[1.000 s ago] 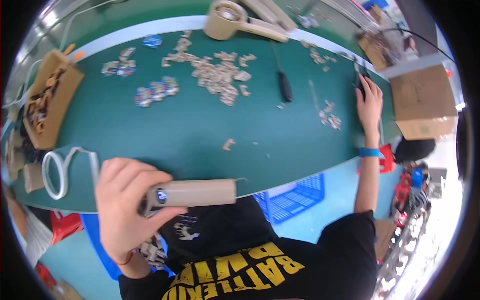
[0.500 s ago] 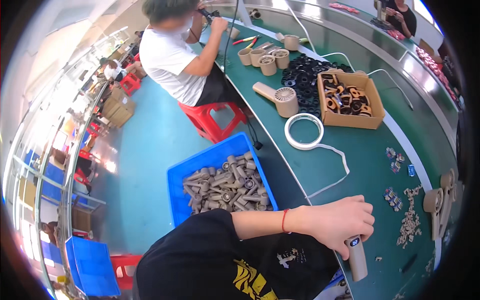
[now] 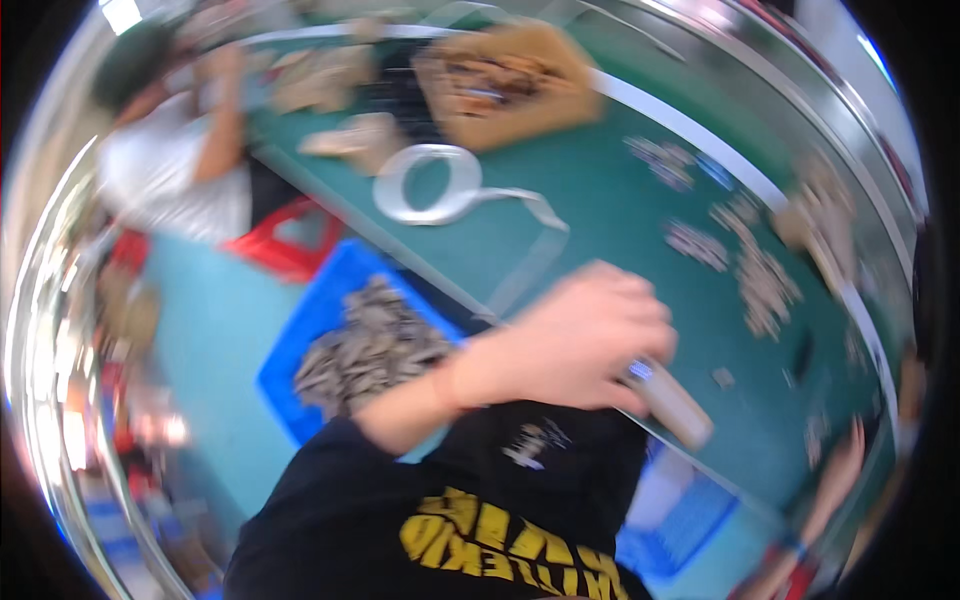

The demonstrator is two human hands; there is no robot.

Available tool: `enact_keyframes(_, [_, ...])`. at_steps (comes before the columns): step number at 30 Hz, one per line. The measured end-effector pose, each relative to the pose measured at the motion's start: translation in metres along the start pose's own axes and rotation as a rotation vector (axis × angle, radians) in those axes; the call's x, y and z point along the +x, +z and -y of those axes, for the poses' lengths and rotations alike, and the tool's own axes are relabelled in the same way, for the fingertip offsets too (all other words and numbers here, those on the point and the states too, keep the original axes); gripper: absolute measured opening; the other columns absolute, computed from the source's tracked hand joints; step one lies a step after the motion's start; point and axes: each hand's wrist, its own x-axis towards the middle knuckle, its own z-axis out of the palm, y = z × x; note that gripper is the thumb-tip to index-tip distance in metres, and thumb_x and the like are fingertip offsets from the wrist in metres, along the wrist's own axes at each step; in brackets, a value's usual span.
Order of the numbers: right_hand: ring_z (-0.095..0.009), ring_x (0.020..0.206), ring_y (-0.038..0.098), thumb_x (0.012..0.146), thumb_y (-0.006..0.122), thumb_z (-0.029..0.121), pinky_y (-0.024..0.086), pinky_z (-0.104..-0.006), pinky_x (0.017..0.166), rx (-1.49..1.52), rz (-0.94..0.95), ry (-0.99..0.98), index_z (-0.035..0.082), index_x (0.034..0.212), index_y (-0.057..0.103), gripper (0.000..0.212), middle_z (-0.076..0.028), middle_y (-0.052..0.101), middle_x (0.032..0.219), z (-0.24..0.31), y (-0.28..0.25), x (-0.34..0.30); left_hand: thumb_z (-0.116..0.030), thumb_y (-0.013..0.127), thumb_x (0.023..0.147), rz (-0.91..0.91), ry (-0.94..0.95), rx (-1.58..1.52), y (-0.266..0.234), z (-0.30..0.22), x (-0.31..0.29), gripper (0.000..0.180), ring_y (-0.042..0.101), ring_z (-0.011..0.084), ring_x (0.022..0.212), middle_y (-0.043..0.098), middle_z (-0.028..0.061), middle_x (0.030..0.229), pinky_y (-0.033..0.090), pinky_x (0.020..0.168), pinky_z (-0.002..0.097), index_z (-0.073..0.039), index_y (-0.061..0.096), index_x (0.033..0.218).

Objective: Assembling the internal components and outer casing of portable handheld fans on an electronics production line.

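My left hand (image 3: pixel 575 340) reaches across from the left, a thin red band at its wrist. Its fingers curl over the upper part of a beige handheld fan (image 3: pixel 682 408), with the thumb on the near side. The handle sticks out toward the lower right, and a small lit display shows beside the thumb. The fan's head is hidden under my hand. My right hand is out of view. A white tape roll (image 3: pixel 385 190) lies farther off on the green table, its loose strip trailing toward my hand. The picture is smeared by motion.
A blue bin (image 3: pixel 290 390) of beige fan parts stands left of the table (image 3: pixel 590 200). A cardboard box (image 3: pixel 530 125) of dark and orange parts sits far back. Small loose parts (image 3: pixel 765 285) lie right. Another person's arm (image 3: pixel 835 485) enters lower right; a seated co-worker (image 3: pixel 175 170) is far left.
The whole view has swung to the right, so the table, bin and co-worker sit farther left. Another person's arm has come into view at the lower right. My left hand still grips the fan.
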Motion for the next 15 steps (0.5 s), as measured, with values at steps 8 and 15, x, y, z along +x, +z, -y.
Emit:
enact_keyframes(8, [-0.024, 0.111, 0.057, 0.091, 0.057, 0.008, 0.042, -0.0321, 0.098, 0.388, -0.057, 0.028, 0.005, 0.111, 0.068, 0.022, -0.011, 0.064, 0.116, 0.132, -0.047, -0.031, -0.026, 0.086, 0.049, 0.100, -0.131, 0.079, 0.001, -0.017, 0.018, 0.044, 0.054, 0.0257, 0.079, 0.062, 0.0032, 0.082, 0.041, 0.071, 0.0351, -0.009, 0.065, 0.083])
enact_keyframes(15, [-0.017, 0.109, 0.057, 0.096, 0.053, 0.014, 0.041, -0.0288, 0.098, 0.619, 0.002, 0.276, 0.002, 0.120, 0.063, 0.028, -0.009, 0.063, 0.120, 0.122, -0.059, -0.044, -0.022, 0.087, 0.045, 0.102, -0.149, 0.077, 0.004, -0.025, 0.019, 0.046, 0.055, 0.0261, 0.079, 0.063, 0.0046, 0.081, 0.042, 0.071, 0.0360, -0.007, 0.066, 0.083])
